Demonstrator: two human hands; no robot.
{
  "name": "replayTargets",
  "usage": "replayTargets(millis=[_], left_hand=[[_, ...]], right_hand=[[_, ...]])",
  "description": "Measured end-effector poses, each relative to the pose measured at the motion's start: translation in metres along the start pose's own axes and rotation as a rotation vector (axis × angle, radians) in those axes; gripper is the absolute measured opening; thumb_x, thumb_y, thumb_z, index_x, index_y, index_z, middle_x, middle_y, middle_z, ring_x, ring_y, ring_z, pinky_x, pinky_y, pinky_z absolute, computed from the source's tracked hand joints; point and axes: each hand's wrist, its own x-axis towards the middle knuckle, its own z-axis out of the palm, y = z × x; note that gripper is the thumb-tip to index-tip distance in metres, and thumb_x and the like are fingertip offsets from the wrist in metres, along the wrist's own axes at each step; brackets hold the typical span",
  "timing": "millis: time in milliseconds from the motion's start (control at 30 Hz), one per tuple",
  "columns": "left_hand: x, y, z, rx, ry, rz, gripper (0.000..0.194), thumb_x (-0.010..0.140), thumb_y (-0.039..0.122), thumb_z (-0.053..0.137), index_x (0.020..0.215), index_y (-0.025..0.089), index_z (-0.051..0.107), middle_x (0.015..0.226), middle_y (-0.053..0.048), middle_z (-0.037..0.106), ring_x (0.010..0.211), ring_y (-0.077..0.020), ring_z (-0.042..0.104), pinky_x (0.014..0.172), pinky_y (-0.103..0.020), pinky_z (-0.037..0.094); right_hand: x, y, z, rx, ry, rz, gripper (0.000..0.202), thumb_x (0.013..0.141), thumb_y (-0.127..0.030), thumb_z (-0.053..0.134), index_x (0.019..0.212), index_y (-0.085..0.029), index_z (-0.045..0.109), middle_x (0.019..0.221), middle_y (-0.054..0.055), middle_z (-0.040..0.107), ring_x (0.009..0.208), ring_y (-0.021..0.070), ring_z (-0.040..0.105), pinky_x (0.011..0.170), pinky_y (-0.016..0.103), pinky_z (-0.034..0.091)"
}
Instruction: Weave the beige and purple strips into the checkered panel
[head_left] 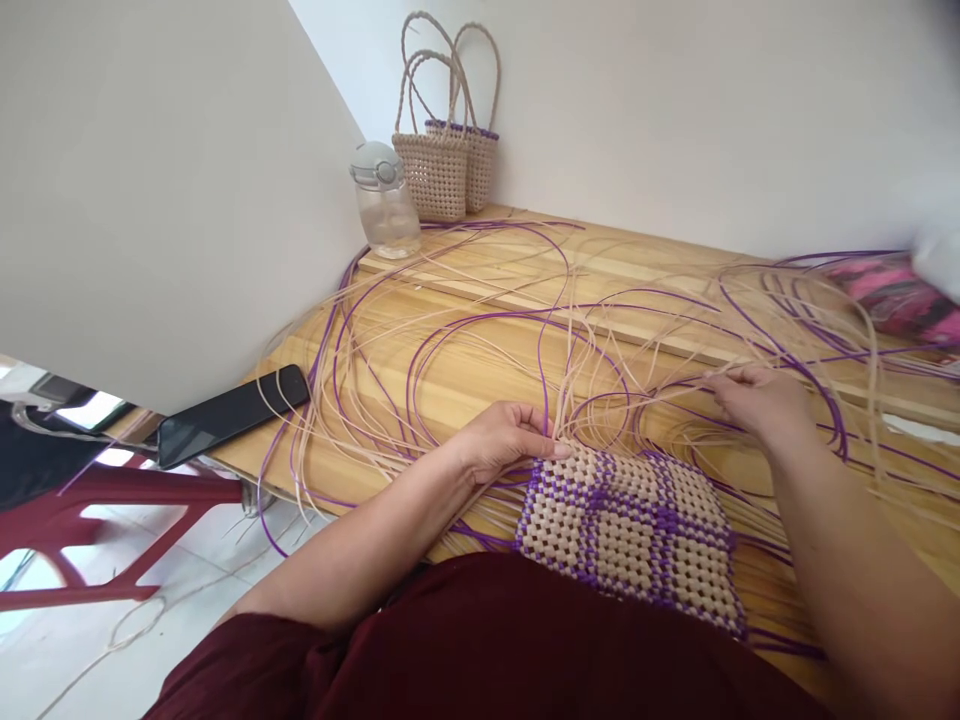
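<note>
A woven panel (622,520) of beige and purple cord lies at the table's near edge, against my body. Long loose beige and purple strands (480,315) fan out from its sides and far edge. My left hand (514,440) pinches at the panel's far left corner, thumb on the weave, with strands rising beside the fingers. Off to the right, my right hand (757,400) is raised over the strands, its thumb and forefinger closed on a beige strand. The strand's run between the two hands is hard to follow among the others.
Two small woven bags (431,175) with looped handles stand against the wall, beside a lidded clear bottle (388,215). A black phone (232,415) lies at the table's left edge. Below is a red stool (135,490). Pink patterned cloth (892,295) sits far right.
</note>
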Motion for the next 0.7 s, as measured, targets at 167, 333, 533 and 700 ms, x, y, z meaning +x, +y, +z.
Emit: replayTargets(millis=[167,333,533,700], left_hand=[[0.002,-0.002,-0.001,0.029,0.020,0.016,0.046,0.039,0.023,0.094,0.066,0.010,0.059,0.060,-0.002,0.066,0.053,-0.0086,0.059,0.056,-0.021,0.043],[0.002,-0.003,0.000,0.025,-0.015,0.062,0.045,0.042,0.022,0.093,0.064,0.011,0.055,0.057,0.001,0.063,0.051,-0.0062,0.055,0.055,-0.019,0.040],[0.003,-0.005,-0.002,0.005,-0.041,0.049,0.046,0.044,0.022,0.093,0.066,0.013,0.053,0.056,0.003,0.060,0.049,-0.0052,0.051,0.052,-0.019,0.034],[0.003,-0.006,0.000,-0.026,0.001,0.122,0.047,0.041,0.019,0.093,0.067,0.012,0.055,0.058,0.002,0.062,0.054,-0.0075,0.056,0.060,-0.022,0.042]], right_hand=[[-0.009,-0.037,0.003,-0.284,0.118,-0.014,0.019,0.076,-0.035,0.072,0.075,-0.017,0.068,0.066,0.011,0.061,0.066,0.0212,0.056,0.058,0.037,0.035],[-0.043,-0.117,0.040,0.018,-0.187,-0.683,0.027,0.090,-0.015,0.049,0.114,-0.019,0.062,0.120,0.010,0.065,0.116,0.0220,0.057,0.102,0.041,0.043],[-0.056,-0.121,0.058,0.114,-0.379,-0.538,0.013,0.092,-0.023,0.054,0.094,-0.018,0.066,0.086,0.004,0.069,0.080,0.0146,0.062,0.076,0.029,0.049],[-0.050,-0.111,0.062,0.174,-0.645,-0.176,0.012,0.086,-0.027,0.058,0.086,-0.019,0.066,0.073,0.001,0.069,0.064,0.0127,0.063,0.062,0.026,0.048]])
